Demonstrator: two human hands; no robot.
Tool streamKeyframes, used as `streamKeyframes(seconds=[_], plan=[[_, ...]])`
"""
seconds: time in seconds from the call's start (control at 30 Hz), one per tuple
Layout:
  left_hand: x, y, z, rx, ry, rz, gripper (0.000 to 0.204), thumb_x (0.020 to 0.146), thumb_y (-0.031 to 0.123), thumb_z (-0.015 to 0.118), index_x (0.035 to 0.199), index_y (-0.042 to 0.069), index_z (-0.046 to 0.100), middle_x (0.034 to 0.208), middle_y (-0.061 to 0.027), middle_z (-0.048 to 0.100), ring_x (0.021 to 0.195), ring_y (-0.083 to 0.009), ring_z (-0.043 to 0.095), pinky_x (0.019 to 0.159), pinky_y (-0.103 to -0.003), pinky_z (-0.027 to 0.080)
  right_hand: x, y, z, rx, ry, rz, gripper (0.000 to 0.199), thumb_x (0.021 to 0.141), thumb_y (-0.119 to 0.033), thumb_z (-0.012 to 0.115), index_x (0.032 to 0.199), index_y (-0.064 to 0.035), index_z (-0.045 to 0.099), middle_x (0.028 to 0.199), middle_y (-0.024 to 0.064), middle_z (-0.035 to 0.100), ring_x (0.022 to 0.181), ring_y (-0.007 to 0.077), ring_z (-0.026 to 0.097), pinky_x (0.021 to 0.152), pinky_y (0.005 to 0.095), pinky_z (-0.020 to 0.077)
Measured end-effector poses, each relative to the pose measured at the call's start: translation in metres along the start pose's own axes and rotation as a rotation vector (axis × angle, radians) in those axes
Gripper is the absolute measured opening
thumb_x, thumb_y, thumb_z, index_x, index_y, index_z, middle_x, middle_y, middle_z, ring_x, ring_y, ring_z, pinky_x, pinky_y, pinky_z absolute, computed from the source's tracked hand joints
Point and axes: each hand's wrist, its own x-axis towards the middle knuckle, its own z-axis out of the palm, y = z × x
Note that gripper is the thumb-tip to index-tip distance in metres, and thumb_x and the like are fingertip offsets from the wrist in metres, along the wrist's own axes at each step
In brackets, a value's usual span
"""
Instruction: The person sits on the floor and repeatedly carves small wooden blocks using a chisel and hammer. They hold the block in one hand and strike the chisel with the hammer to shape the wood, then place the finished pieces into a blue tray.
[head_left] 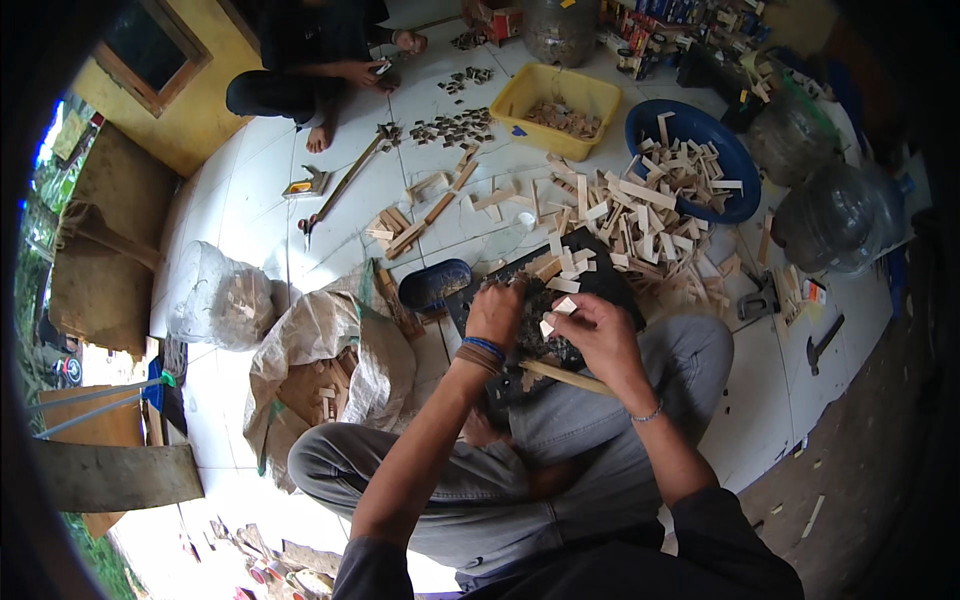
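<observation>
My right hand (606, 343) pinches a small pale wooden piece (558, 316) between thumb and fingers, above a black board (615, 272) in front of my crossed legs. To its left, my left hand (497, 314) is closed with its fingertips at a dark, crumbly heap on the board; what they hold, if anything, is hidden. Several light wooden blocks (566, 284) lie on the board just beyond my hands. A wooden stick (568, 377) lies beneath my right hand. Left of the board is a blue oval tray (436, 302) with some debris in it.
Loose wood pieces spill from a blue basin (748, 203) at the right. Beyond are a yellow tub (513, 108) and another person (310, 60). A sack (385, 350) stands left of my knee. A hammer (822, 345), scissors (309, 228) and a large clear bottle (845, 218) are on the tiles.
</observation>
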Motion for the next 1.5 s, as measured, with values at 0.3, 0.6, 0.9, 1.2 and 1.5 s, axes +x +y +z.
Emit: streamKeyframes(seconds=[0.3, 0.6, 0.9, 1.2, 1.5], plan=[[-0.008, 0.004, -0.026, -0.474, 0.089, -0.200, 0.032, 0.084, 0.008, 0.073, 0.116, 0.002, 0.073, 0.087, -0.0132, 0.077, 0.078, -0.0240, 0.076, 0.073, -0.035, 0.060, -0.001, 0.005, 0.001, 0.040, 0.004, -0.024, 0.021, 0.096, -0.011, 0.075, 0.110, 0.0041, 0.070, 0.090, 0.0077, 0.076, 0.083, 0.0084, 0.070, 0.073, 0.0240, 0.0536], [-0.027, -0.025, -0.023, -1.071, -0.003, -0.461, 0.025, 0.091, 0.006, 0.075, 0.115, 0.000, 0.073, 0.105, -0.0034, 0.075, 0.095, -0.0100, 0.069, 0.087, -0.026, 0.055, -0.002, 0.001, 0.000, 0.005, 0.008, -0.022, 0.023, 0.096, -0.013, 0.075, 0.111, 0.0041, 0.070, 0.089, 0.0073, 0.076, 0.083, 0.0083, 0.069, 0.073, 0.0234, 0.0529], [-0.038, -0.010, -0.043, -1.553, -0.010, -0.399, 0.020, 0.096, 0.004, 0.072, 0.115, 0.000, 0.065, 0.105, -0.0086, 0.074, 0.097, -0.0170, 0.072, 0.088, -0.029, 0.058, -0.003, 0.000, -0.001, 0.014, 0.013, -0.006, 0.024, 0.095, -0.013, 0.076, 0.111, 0.0044, 0.070, 0.088, 0.0077, 0.075, 0.082, 0.0084, 0.069, 0.073, 0.0235, 0.0532], [-0.047, 0.012, -0.054, -1.591, 0.013, -0.376, 0.017, 0.099, 0.009, 0.072, 0.109, 0.002, 0.061, 0.099, -0.0064, 0.073, 0.091, -0.0136, 0.071, 0.080, -0.028, 0.058, -0.002, 0.003, 0.000, 0.024, 0.042, -0.029, 0.020, 0.095, -0.011, 0.076, 0.105, 0.0049, 0.070, 0.086, 0.0068, 0.075, 0.078, 0.0094, 0.071, 0.069, 0.0242, 0.0537], [-0.053, 0.020, -0.041, -1.659, 0.159, -0.301, 0.011, 0.097, -0.001, 0.065, 0.104, 0.002, 0.058, 0.102, -0.0069, 0.071, 0.093, -0.0136, 0.068, 0.089, -0.030, 0.056, -0.005, -0.004, 0.000, 0.029, 0.028, 0.067, 0.020, 0.097, -0.010, 0.073, 0.113, 0.0011, 0.070, 0.089, 0.0033, 0.074, 0.082, 0.0071, 0.068, 0.074, 0.0209, 0.0491]])
